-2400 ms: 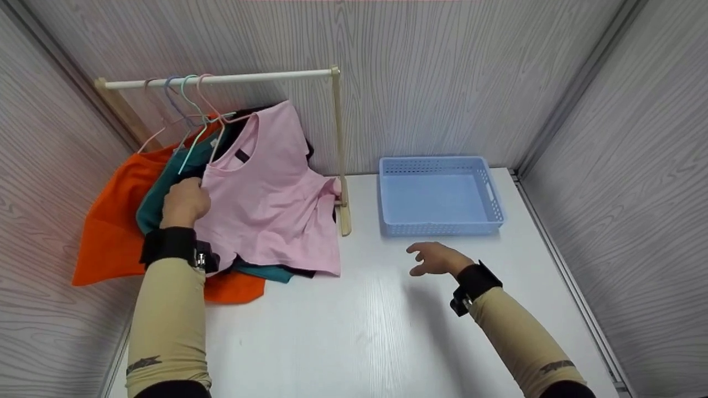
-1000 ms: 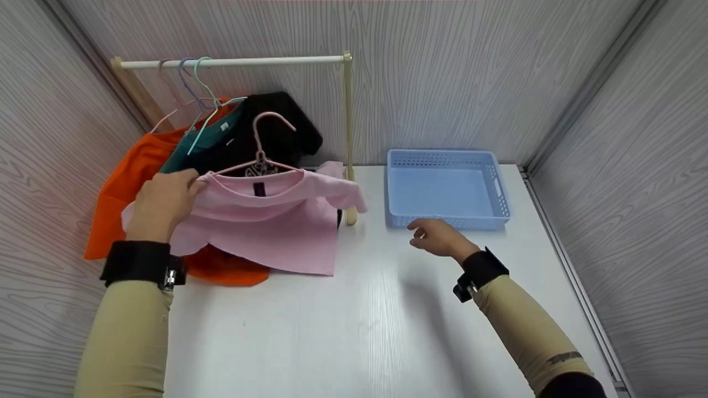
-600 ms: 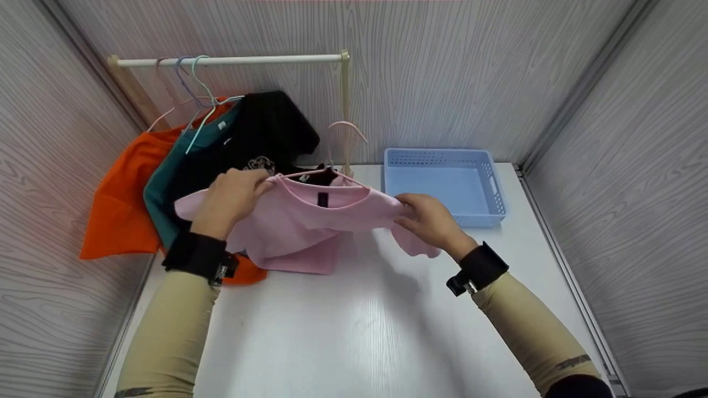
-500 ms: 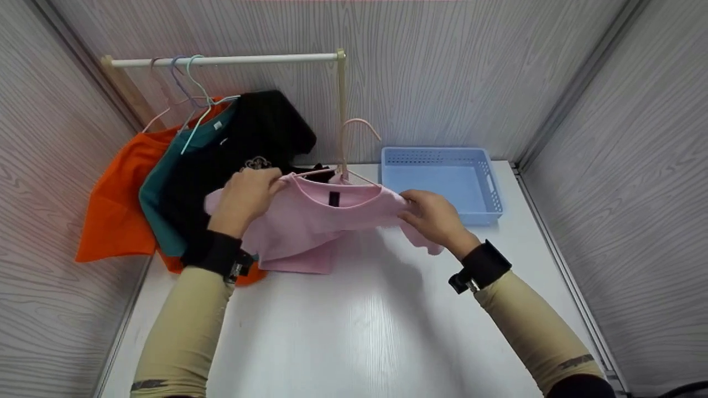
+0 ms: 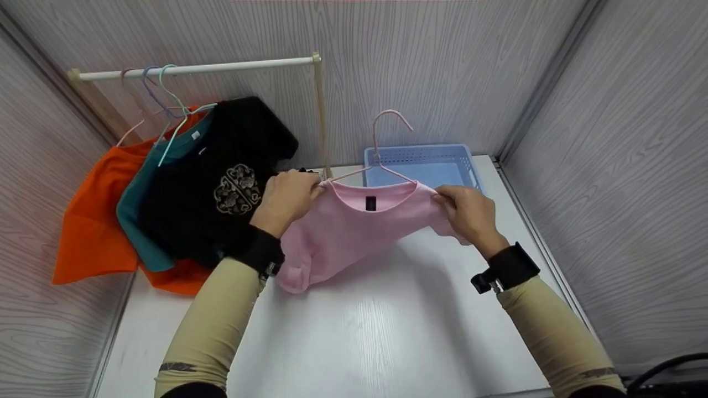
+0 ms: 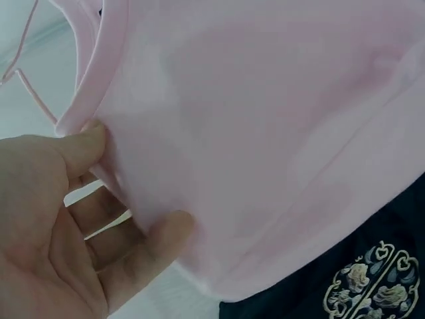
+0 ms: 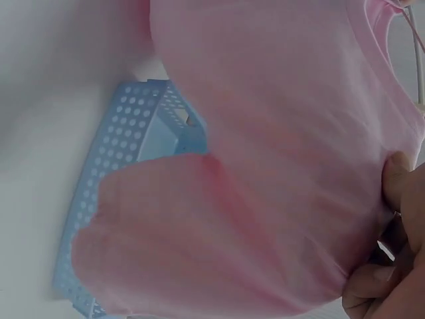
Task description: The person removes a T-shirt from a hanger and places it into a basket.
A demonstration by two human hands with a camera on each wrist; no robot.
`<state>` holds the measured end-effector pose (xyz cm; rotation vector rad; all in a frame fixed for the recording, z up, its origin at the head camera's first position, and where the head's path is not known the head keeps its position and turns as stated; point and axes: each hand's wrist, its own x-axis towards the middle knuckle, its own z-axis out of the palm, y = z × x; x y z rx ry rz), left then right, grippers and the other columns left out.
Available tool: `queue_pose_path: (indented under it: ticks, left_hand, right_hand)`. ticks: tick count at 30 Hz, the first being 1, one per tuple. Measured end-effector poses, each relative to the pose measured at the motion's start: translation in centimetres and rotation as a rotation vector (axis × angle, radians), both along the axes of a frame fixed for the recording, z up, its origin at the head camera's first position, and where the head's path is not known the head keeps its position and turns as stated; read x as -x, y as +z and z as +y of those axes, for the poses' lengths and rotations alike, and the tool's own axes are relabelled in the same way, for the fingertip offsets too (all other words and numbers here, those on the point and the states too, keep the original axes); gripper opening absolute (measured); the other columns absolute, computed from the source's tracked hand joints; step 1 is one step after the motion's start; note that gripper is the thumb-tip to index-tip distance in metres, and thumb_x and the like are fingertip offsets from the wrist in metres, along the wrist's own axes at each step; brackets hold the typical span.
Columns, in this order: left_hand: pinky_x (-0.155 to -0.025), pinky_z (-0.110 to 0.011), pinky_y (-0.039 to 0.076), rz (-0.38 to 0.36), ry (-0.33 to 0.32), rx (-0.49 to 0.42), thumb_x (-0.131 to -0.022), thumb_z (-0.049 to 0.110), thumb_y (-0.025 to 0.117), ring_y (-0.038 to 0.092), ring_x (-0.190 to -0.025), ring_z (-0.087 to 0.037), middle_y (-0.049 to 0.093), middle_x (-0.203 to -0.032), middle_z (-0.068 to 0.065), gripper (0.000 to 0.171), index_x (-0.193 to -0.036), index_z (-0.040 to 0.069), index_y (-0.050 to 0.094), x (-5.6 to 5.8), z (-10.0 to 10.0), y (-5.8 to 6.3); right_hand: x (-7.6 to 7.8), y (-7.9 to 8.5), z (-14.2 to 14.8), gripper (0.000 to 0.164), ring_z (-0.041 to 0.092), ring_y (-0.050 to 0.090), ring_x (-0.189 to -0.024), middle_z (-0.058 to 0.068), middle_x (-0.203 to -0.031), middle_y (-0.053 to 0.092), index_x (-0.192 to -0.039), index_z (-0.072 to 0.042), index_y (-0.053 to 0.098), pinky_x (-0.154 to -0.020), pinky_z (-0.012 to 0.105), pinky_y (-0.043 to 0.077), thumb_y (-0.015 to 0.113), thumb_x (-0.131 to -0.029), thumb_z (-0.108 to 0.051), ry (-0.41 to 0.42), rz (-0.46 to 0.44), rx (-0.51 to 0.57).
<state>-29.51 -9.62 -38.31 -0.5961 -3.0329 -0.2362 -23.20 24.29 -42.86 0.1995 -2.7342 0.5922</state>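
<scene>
A pink T-shirt [image 5: 365,232] on a pink hanger [image 5: 376,146] hangs between the two hands over the white table. The left hand [image 5: 290,199] pinches one shoulder near the neckline; in the left wrist view its thumb and fingers [image 6: 169,236] press the cloth. At the other shoulder the right hand [image 5: 467,213] grips the fabric, and the right wrist view shows its curled fingers [image 7: 368,286] there. The hanger's hook stands up free of the rack. One sleeve droops beyond the right hand.
A rack with a white rail [image 5: 238,66] stands at the back left. From it hang a black shirt [image 5: 182,204] with gold embroidery, a teal shirt [image 5: 138,221] and an orange shirt [image 5: 94,221]. Behind the pink T-shirt sits a blue basket [image 5: 470,168].
The left hand has taken the pink T-shirt and its hanger off the rail and carried them right. The right hand has risen from near the basket and gripped the other shoulder.
</scene>
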Motion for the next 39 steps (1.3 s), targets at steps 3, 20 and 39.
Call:
queue_pose_path:
  ticks: [3, 20, 39]
  left_hand:
    - [-0.080, -0.047, 0.055, -0.008, -0.051, -0.013, -0.096, 0.034, 0.061, 0.068, -0.096, -0.029, 0.073, -0.104, -0.008, 0.021, -0.104, 0.016, 0.069, -0.2, 0.8, -0.1]
    - [-0.071, -0.037, 0.047, -0.056, -0.348, -0.242, -0.102, 0.032, 0.049, 0.054, -0.074, -0.020, 0.058, -0.078, -0.001, 0.020, -0.095, 0.017, 0.060, -0.8, 2.2, -2.0]
    - [-0.081, -0.043, 0.053, -0.034, -0.325, -0.288, -0.102, 0.024, 0.050, 0.059, -0.079, -0.022, 0.066, -0.092, -0.004, 0.014, -0.102, 0.018, 0.062, -1.3, -3.2, -2.2]
  right_hand:
    - [-0.1, -0.6, 0.0, 0.017, 0.029, 0.071, -0.090, 0.002, -0.101, 0.076, -0.103, -0.023, 0.075, -0.066, 0.052, 0.053, 0.064, -0.093, -0.032, 0.012, 0.005, -0.028]
    - [0.1, -2.1, 0.4, 0.018, 0.030, 0.071, -0.095, 0.008, -0.100, 0.076, -0.103, -0.012, 0.077, -0.082, 0.047, 0.055, 0.066, -0.092, -0.021, 0.178, -0.049, 0.075]
    - [0.5, -5.0, 3.6, 0.014, 0.016, 0.062, -0.064, 0.007, -0.079, 0.074, -0.090, -0.007, 0.076, -0.060, 0.031, 0.048, 0.066, -0.092, -0.016, 0.223, -0.057, 0.138]
